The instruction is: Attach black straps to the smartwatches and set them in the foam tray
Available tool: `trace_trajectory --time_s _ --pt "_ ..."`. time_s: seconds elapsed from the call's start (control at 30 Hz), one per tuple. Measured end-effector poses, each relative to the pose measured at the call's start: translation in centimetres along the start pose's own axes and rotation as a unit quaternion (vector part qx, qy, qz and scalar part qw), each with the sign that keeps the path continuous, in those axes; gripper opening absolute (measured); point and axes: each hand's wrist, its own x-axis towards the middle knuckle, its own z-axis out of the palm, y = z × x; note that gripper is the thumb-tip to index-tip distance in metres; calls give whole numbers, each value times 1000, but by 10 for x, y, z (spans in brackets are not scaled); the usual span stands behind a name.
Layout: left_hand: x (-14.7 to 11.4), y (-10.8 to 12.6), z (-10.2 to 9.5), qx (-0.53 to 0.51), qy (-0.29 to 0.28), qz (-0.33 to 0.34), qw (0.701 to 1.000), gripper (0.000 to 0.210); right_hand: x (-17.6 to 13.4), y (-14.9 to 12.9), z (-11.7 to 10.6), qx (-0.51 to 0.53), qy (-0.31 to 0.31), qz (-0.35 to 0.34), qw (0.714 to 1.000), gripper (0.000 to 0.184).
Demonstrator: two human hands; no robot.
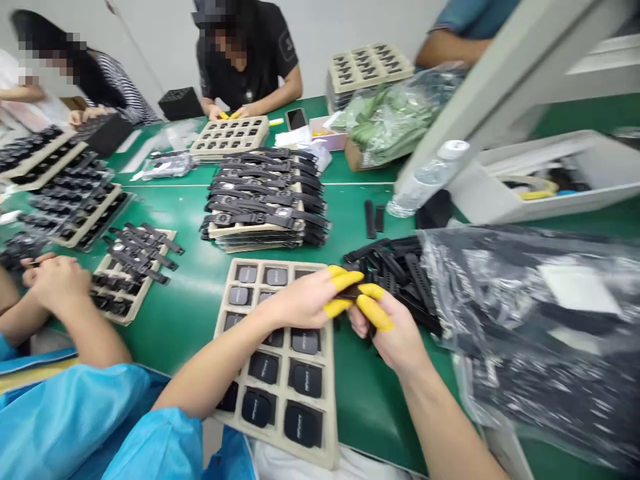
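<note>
My left hand (313, 297) and my right hand (393, 327), both with yellow finger covers, meet above the table just right of a beige tray. Pinched between their fingertips is a small dark piece (349, 292), mostly hidden by the fingers. A bit of black shows under my right fingers, too covered to name. The compartment tray (327, 400) lies under my left forearm and holds several square black watch-like units (306, 380) with pale lettering. Just beyond my right hand lies a loose pile of black watch straps (413, 273).
A stack of trays with strapped watches (265, 193) stands ahead. A clear plastic bag of dark parts (540, 347) fills the right side. A water bottle (430, 177) and a white bin (560, 160) stand beyond it. At left, a co-worker's hands (57, 283) are beside another tray (135, 307).
</note>
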Motion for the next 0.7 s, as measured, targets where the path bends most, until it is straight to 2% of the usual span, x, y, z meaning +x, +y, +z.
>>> trace_trajectory --time_s 0.07,0.17,0.23,0.3,0.4,0.47,0.6,0.7 --pt "-5 -2 -11 21 14 -22 999 47 2 2 -6 -155 20 -85 984 32" --pt "-14 -9 -38 87 42 -84 992 43 4 3 -14 -336 20 -178 925 22" --pt "-20 -17 -55 173 33 -117 977 35 6 2 -17 -399 18 -218 891 22" --pt "-23 -25 -66 267 -1 -141 953 31 10 2 -17 -448 32 -240 861 26" --pt "-25 -37 -66 330 -36 -175 927 29 17 8 -16 -502 67 -237 829 33" --pt "-25 -41 -60 321 -27 -181 929 26 21 14 -15 -507 75 -221 830 32" --pt "-22 -44 -48 284 -8 -142 948 32 24 24 -17 -481 58 -152 861 27" --pt "-22 -44 -46 274 -48 -150 949 32 24 24 -17 -476 53 -143 866 28"
